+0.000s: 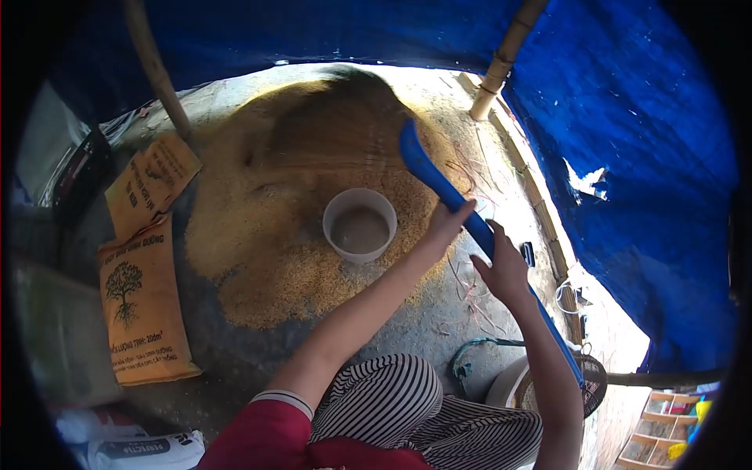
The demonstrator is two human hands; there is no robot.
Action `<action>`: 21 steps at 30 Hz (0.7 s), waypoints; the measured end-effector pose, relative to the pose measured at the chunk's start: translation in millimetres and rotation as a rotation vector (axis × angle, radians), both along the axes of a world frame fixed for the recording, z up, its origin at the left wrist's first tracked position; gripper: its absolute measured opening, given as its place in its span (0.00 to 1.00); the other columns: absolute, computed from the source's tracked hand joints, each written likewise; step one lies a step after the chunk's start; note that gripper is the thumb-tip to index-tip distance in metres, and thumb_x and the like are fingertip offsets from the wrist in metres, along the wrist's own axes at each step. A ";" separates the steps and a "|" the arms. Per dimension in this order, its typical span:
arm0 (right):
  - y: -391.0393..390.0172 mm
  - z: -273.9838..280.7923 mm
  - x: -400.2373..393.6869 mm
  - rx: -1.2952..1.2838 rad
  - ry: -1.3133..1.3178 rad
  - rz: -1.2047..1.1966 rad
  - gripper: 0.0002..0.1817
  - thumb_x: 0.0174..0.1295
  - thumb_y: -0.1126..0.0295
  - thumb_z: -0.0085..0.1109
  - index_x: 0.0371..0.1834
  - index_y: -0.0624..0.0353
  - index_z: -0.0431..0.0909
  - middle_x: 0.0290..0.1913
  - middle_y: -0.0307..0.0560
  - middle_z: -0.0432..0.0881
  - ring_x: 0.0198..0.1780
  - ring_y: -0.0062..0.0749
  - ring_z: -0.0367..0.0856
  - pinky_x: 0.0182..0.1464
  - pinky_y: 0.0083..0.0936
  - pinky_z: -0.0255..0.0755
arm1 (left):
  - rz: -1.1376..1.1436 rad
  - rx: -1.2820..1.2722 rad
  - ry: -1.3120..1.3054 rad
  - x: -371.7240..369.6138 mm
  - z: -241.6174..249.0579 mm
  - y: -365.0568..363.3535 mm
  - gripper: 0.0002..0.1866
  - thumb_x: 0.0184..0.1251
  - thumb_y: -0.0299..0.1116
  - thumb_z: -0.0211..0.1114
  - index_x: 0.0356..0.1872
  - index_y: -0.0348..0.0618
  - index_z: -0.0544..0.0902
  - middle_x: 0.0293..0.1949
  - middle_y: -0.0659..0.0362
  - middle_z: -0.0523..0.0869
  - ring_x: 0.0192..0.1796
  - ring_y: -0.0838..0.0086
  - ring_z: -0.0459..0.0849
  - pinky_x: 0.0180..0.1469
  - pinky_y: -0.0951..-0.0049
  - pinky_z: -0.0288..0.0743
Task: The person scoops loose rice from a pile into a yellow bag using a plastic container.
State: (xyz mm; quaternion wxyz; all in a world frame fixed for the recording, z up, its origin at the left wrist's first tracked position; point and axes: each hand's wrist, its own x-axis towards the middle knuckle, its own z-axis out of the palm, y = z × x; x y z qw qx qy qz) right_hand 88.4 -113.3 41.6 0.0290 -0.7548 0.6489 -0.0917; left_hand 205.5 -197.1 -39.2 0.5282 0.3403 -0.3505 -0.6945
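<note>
While the left hand (pixel 446 225) curls around a long blue tool (pixel 441 186) just right of the frame's centre, the right hand (pixel 505 270) lies against the same tool slightly lower and farther right, its thumb spread apart from the index finger; whether its other fingers close round the shaft, I cannot tell. The tool slants from the upper centre, where its broad curved end hangs over a grainy heap (pixel 274 282), toward the lower right. Near the frame's centre, a white bucket (pixel 360 199) stands upright amid the grains. Orange bags (pixel 149 298) lie at the left.
</note>
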 end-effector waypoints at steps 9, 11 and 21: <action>-49.6 -24.9 28.4 0.059 -0.196 0.015 0.24 0.51 0.70 0.57 0.53 0.52 0.63 0.26 0.58 0.80 0.31 0.52 0.81 0.34 0.43 0.72 | 0.491 0.044 -0.776 126.7 -61.3 36.1 0.24 0.57 0.45 0.66 0.46 0.36 0.74 0.42 0.48 0.80 0.45 0.60 0.79 0.48 0.65 0.71; -49.1 -26.8 24.3 0.096 -0.333 0.050 0.25 0.52 0.72 0.56 0.54 0.54 0.61 0.25 0.55 0.78 0.27 0.48 0.80 0.32 0.39 0.72 | 0.756 0.073 -0.810 146.0 -125.8 36.7 0.26 0.56 0.42 0.67 0.50 0.35 0.71 0.46 0.45 0.77 0.46 0.56 0.78 0.49 0.62 0.71; -48.5 -34.0 -12.4 0.394 -0.739 0.117 0.27 0.50 0.74 0.56 0.55 0.63 0.61 0.27 0.46 0.74 0.22 0.27 0.75 0.22 0.24 0.71 | 0.493 0.549 -0.579 141.2 -198.4 23.9 0.28 0.57 0.30 0.62 0.57 0.33 0.63 0.50 0.35 0.72 0.37 0.49 0.83 0.27 0.62 0.80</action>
